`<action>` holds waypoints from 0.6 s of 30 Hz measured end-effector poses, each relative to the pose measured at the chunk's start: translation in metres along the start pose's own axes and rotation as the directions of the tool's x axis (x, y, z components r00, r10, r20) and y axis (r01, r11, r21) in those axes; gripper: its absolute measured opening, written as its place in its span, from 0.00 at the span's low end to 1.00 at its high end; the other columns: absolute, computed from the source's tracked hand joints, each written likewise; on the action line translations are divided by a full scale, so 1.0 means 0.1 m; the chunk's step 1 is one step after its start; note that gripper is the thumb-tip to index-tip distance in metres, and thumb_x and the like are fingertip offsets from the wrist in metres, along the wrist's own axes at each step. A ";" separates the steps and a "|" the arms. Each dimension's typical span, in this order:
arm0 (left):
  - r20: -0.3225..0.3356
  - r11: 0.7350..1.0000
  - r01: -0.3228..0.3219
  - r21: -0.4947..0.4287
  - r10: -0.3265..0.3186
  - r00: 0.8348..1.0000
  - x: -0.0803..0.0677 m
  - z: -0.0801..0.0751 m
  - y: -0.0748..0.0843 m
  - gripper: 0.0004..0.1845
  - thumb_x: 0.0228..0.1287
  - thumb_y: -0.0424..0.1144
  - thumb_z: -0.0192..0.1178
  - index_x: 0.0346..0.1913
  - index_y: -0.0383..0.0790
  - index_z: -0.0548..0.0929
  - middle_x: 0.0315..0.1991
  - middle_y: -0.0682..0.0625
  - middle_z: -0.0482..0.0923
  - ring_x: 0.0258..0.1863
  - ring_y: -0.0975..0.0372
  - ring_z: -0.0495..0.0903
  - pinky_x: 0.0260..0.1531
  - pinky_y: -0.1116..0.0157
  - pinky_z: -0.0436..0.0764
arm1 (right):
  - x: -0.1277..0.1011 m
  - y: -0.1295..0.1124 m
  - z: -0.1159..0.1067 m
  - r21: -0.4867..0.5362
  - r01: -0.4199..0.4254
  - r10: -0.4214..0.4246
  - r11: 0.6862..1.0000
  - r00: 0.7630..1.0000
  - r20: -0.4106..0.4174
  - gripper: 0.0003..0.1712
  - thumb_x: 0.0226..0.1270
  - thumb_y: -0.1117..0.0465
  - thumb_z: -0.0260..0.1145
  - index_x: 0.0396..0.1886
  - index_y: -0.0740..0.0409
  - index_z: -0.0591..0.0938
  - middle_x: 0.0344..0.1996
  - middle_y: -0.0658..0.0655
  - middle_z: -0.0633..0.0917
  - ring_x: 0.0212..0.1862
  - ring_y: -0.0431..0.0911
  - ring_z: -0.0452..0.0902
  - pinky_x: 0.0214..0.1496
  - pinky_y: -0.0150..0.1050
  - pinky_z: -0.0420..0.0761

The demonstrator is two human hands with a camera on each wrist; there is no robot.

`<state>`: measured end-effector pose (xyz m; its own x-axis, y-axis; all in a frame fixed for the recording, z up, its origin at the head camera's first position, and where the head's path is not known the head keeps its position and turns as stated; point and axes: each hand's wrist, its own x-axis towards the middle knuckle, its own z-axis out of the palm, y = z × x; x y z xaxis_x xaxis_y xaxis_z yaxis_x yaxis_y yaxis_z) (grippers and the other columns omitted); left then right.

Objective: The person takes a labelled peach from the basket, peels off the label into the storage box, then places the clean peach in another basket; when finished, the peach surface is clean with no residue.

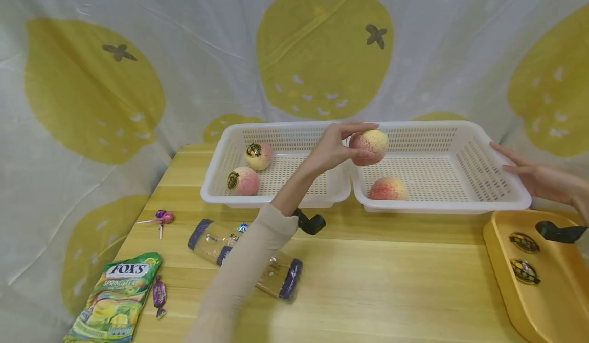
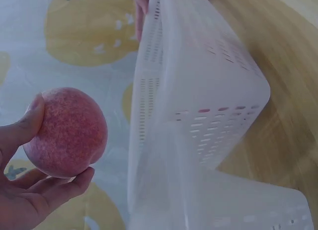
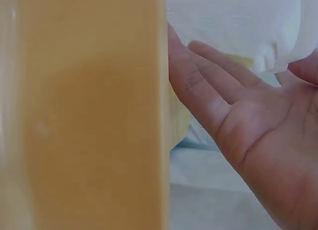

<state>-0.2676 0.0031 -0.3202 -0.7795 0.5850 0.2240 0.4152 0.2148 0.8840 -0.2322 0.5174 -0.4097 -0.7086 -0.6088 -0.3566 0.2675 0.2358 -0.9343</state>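
status: partway, by the look of it. one peach [image 1: 369,147] is in the air, held by the left hand [image 1: 338,149], thumb on one side and fingers curled on the other. it's above the left end of the right basket [image 1: 437,174], near the seam with the left basket [image 1: 294,172], touching neither. can't tell which basket it's bound for.

right hand [image 1: 547,179]: fingers nearly straight, at the right basket's right wall; looks like steadying, can't tell how hard.

count: left basket has two peaches, far one [image 1: 264,160] and near one [image 1: 248,182], both labelled, lying toward the left end. right basket has one loose peach [image 1: 388,188], near left corner, no label visible. held one shows none either.

two round labels [image 1: 524,242] sit in the yellow tray [image 1: 552,292], near right. so likely left: place the held peach, then handle the loose one.
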 end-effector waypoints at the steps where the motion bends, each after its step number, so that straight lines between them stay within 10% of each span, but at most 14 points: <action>1: 0.015 1.000 0.000 0.001 0.000 1.000 0.08 0.03 -0.04 0.30 0.60 0.29 0.74 0.67 0.40 0.82 0.70 0.47 0.78 0.74 0.60 0.71 0.70 0.69 0.73 | 0.00 0.01 0.00 -0.003 -0.002 0.002 1.000 1.000 -0.003 0.40 0.88 0.62 0.30 0.77 0.16 0.24 0.60 0.17 0.72 0.58 0.34 0.81 0.52 0.49 0.86; 10: 0.204 0.988 0.123 0.096 -0.140 0.969 0.57 0.31 -0.24 0.29 0.68 0.29 0.67 0.71 0.39 0.76 0.75 0.44 0.72 0.69 0.52 0.77 0.56 0.66 0.84 | 0.03 0.05 0.00 -0.104 -0.043 0.035 0.994 0.997 -0.075 0.41 0.89 0.61 0.31 0.76 0.15 0.23 0.63 0.16 0.61 0.58 0.25 0.77 0.51 0.43 0.84; 18: 0.183 0.944 0.233 0.234 -0.278 0.943 0.74 0.61 -0.38 0.27 0.70 0.35 0.67 0.71 0.42 0.78 0.74 0.44 0.73 0.57 0.57 0.83 0.44 0.63 0.87 | 0.03 0.04 0.07 -0.173 -0.124 0.088 0.977 0.975 -0.205 0.40 0.89 0.59 0.32 0.77 0.16 0.23 0.76 0.28 0.46 0.56 0.22 0.75 0.49 0.41 0.83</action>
<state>-0.3124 0.0861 -0.3622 -0.7650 0.6347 -0.1094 0.3199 0.5219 0.7907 -0.2283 0.5113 -0.4146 -0.8010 -0.4177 -0.4289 0.2365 0.4374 -0.8676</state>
